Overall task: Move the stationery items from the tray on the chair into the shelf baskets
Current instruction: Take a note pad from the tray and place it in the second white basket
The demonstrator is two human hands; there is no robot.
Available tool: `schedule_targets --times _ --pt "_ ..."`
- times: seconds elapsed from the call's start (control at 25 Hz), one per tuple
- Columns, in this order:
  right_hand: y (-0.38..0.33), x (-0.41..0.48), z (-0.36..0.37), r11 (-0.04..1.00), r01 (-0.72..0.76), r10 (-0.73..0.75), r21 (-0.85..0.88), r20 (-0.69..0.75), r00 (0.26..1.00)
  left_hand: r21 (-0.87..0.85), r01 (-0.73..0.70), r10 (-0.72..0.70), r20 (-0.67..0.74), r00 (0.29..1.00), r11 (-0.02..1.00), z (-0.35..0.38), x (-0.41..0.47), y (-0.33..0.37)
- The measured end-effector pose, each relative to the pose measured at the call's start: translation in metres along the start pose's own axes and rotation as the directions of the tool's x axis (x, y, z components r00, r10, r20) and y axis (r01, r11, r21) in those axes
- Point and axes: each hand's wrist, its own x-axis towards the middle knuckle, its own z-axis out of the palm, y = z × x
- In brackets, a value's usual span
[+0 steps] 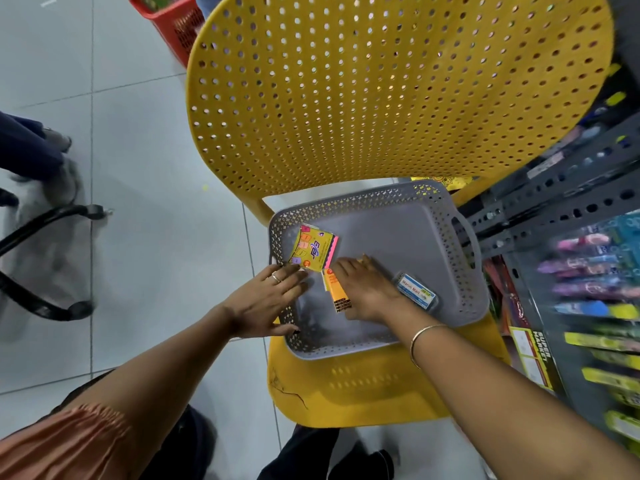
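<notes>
A grey perforated tray [388, 223] rests on the seat of a yellow chair [363, 386]. Inside it lie a yellow sticky-note pack [311, 249] at the left, a narrow orange packet [336, 289] in the middle and a small clear box with a blue label [415, 291] at the right. My left hand [266, 299] lies spread over the tray's left rim, its fingertips touching the sticky-note pack. My right hand [363, 285] is palm down inside the tray, beside and partly over the orange packet; whether it grips the packet is hidden.
A dark metal shelf [561, 188] with rows of coloured pens and packets [595, 271] stands at the right. A red basket [169, 19] sits on the floor behind the chair. The black base of another chair [45, 265] and a person's legs are at the left.
</notes>
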Motion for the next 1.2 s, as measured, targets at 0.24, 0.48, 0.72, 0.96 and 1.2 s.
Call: schedule_targets --times 0.24,0.48,0.72,0.96,1.2 --pt "0.002 -0.025 -0.049 0.979 -0.066 0.121 0.195 -0.29 0.949 0.01 0.064 -0.064 -0.023 0.998 0.998 -0.037 0.011 0.004" --pt "0.003 -0.1 -0.155 0.956 -0.21 0.283 0.205 -0.452 0.846 0.108 0.012 0.006 -0.159 0.987 0.994 -0.128 0.049 0.013" --pt "0.002 -0.24 -0.278 0.896 -0.388 0.422 0.217 -0.691 0.587 0.095 -0.152 0.179 -0.478 0.86 0.984 -0.263 0.138 0.084" --pt "0.0 -0.411 -0.344 0.732 -0.569 0.611 0.375 -0.731 0.305 0.211 -0.361 0.412 -0.593 0.692 0.908 -0.376 0.201 0.199" --pt "-0.005 -0.569 -0.306 0.438 -0.736 0.815 0.515 -0.573 0.084 0.257 -0.6 0.611 -0.603 0.512 0.757 -0.416 0.216 0.339"
